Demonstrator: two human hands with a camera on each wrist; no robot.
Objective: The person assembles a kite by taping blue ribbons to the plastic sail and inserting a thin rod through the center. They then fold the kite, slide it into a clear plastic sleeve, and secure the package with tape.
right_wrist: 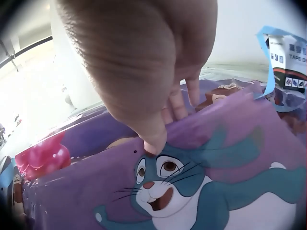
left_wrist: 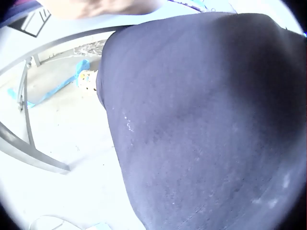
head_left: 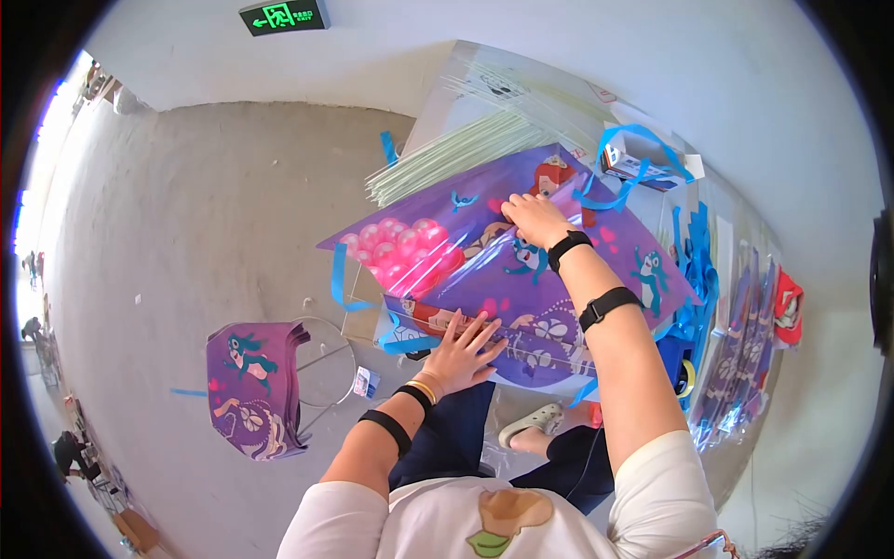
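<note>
Head view: the glossy purple sheet (head_left: 489, 279) lies dead centre, left hand (head_left: 458, 356) flat at six o'clock with fingers splayed, right hand (head_left: 538, 220) pinching an edge at two, and if that slick film slides under those flat fingers it could skew, maybe nudging the long, thin pale rods (head_left: 480, 154) at twelve. Left wrist: a matte, dark trouser leg (left_wrist: 192, 120) fills three o'clock, the hand only a blur at eleven, its hold impossible to tell. Right wrist: thumb and fingers nip the bendy edge, where uneven pulling could crease the printed rabbit (right_wrist: 184, 187) at five.
</note>
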